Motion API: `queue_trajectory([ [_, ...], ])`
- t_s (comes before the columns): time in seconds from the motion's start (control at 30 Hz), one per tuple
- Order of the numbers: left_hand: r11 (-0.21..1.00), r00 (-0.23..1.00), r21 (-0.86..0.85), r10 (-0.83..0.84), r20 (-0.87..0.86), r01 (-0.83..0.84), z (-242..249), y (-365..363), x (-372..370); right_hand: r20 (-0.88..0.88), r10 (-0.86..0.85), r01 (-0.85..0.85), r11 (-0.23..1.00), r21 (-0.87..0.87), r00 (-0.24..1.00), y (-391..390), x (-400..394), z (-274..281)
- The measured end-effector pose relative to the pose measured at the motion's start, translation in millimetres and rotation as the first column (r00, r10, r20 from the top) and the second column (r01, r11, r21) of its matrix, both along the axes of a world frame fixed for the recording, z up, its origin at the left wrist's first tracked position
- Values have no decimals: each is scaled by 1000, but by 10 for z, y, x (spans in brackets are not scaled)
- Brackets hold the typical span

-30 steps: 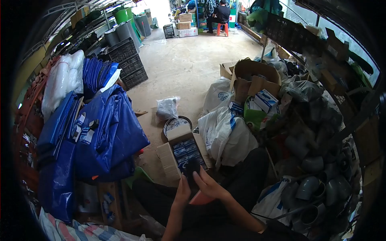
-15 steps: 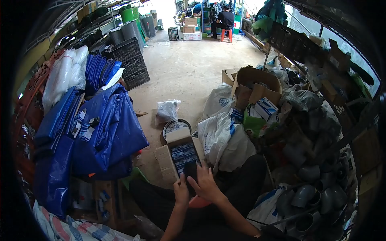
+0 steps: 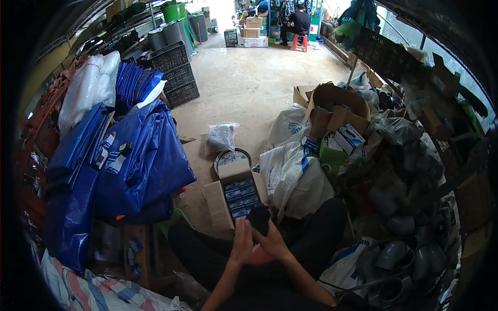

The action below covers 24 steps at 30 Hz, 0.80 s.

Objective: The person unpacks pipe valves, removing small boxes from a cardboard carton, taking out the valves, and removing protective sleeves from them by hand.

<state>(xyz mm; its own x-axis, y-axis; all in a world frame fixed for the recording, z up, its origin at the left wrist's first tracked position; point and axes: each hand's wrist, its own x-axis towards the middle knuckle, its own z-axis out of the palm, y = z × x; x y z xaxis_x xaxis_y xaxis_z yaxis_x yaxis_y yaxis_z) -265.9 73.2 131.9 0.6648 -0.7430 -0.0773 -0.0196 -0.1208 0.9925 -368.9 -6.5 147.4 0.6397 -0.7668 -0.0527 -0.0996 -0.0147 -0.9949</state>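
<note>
A dark object (image 3: 259,219) is held between both hands above the lap, at the near middle of the scene. The left hand (image 3: 241,241) is closed against its left side, with the fingers pointing up; the right hand (image 3: 272,242) is wrapped around its lower right side. What the object is cannot be told. A red-orange thing (image 3: 255,257) is seen just under the hands, mostly hidden.

Just beyond the hands, an open carton (image 3: 231,197) is set on the floor (image 3: 244,88), with rows of small blue packs (image 3: 241,197) inside; the dark object overlaps its near edge. A round patterned plate (image 3: 231,157) is found touching the carton's far flap, and a clear bag (image 3: 221,137) lies a little farther.

To the left, blue tarps (image 3: 140,160) are heaped, with rolled clear plastic (image 3: 85,93) beyond them. At the near left a striped cloth (image 3: 98,293) is seen. To the right of the carton white sacks (image 3: 293,173) are piled, and at the near right grey pipe elbows (image 3: 402,249) are heaped. Farther right an open brown box (image 3: 334,106) stands, with blue-and-white boxes (image 3: 348,139) before it.

At the far left black crates (image 3: 176,78) are stacked. At the far end a person in black (image 3: 300,23) is seated on a red stool (image 3: 298,41).
</note>
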Motion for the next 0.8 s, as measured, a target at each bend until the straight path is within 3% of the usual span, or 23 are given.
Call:
queue_trajectory([
  [0.1, 994, 991, -33, -103, 88, 107, 46, -35, 3, 60, -30, 25, 996, 91, 998, -23, -2, -65],
  [0.2, 997, 975, 36, -74, 211, 67, 297, -49, 4, 112, -135, 130, 990, 48, 984, -23, 12, -149],
  [0.3, 991, 960, 125, -71, 270, 38, 474, 1, -2, -171, -159, 179, 978, 107, 972, -107, -57, -254],
  [0.4, 966, 997, 256, -56, 61, 38, 582, -17, -42, -62, -28, 46, 950, 309, 998, -106, -74, -490],
  [0.5, 991, 972, -59, 131, 197, -122, 148, -111, -25, -5, 29, -28, 992, 123, 1000, 33, 9, -351],
  [0.53, 997, 997, -56, 53, 59, -49, 129, -104, 11, -32, 13, -13, 1000, 17, 999, 102, 11, -124],
  [0.63, 985, 965, 7, -171, 199, 173, 165, -61, 116, 231, 76, -147, 940, 309, 970, -17, -32, -158],
  [0.67, 957, 930, 25, -286, 231, 288, 178, -41, 174, 162, 146, -200, 897, 394, 976, -111, -110, -226],
  [0.8, 959, 793, 151, -285, 539, 241, 395, -104, 170, 371, 143, -347, 744, 571, 917, -121, -239, -447],
])
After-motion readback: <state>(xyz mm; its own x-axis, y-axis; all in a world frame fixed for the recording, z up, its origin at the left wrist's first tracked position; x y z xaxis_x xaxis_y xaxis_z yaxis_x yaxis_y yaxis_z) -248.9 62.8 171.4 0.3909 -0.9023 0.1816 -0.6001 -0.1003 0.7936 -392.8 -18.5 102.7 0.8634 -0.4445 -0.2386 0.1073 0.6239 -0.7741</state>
